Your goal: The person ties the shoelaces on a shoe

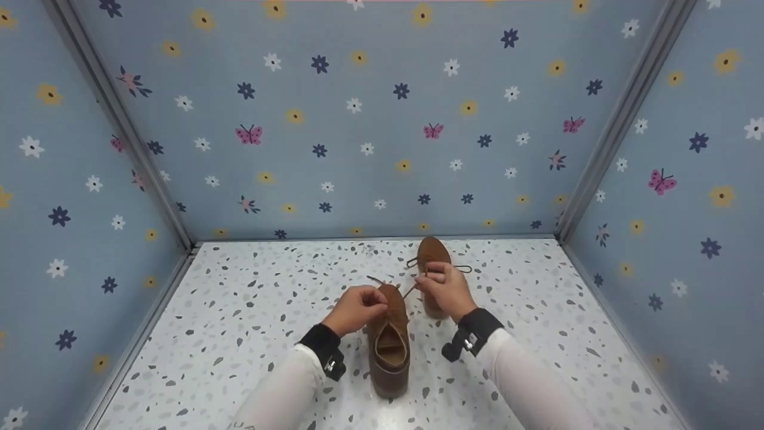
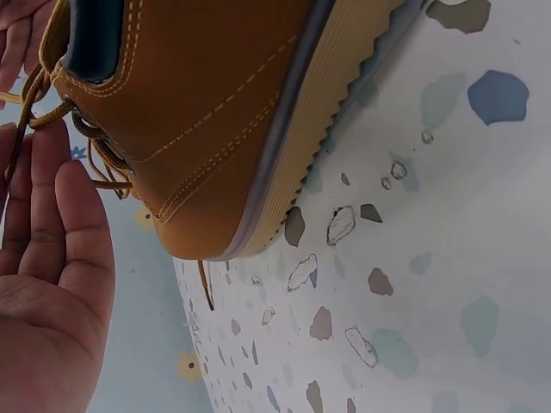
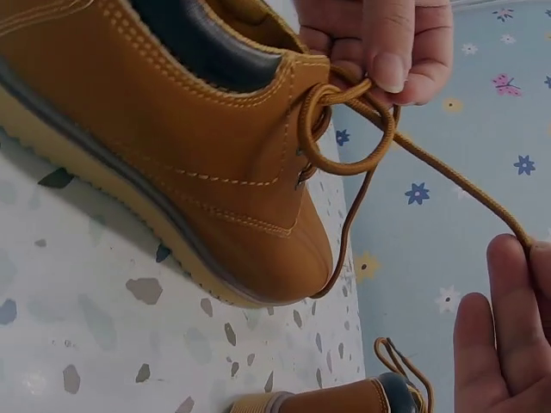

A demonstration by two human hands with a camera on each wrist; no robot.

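Note:
A brown lace-up shoe (image 1: 389,379) stands upright on the floor, its toe pointing away from me. Over its front my left hand (image 1: 357,309) pinches the shoelace between thumb and fingertips, where a loop of cord (image 3: 385,153) hangs at the top of the eyelets in the right wrist view. My right hand (image 1: 450,292), off to the shoe's right, pinches one stretch of the lace (image 3: 462,178) and holds it straight out from the shoe. Another lace end (image 2: 206,284) hangs past the toe.
A second brown shoe (image 1: 432,248) sits farther forward on the right, partly behind my right hand, with lace loops out to both sides. The speckled white floor (image 1: 250,334) meets a blue flowered panel (image 1: 370,119) ahead, with more panels on both sides.

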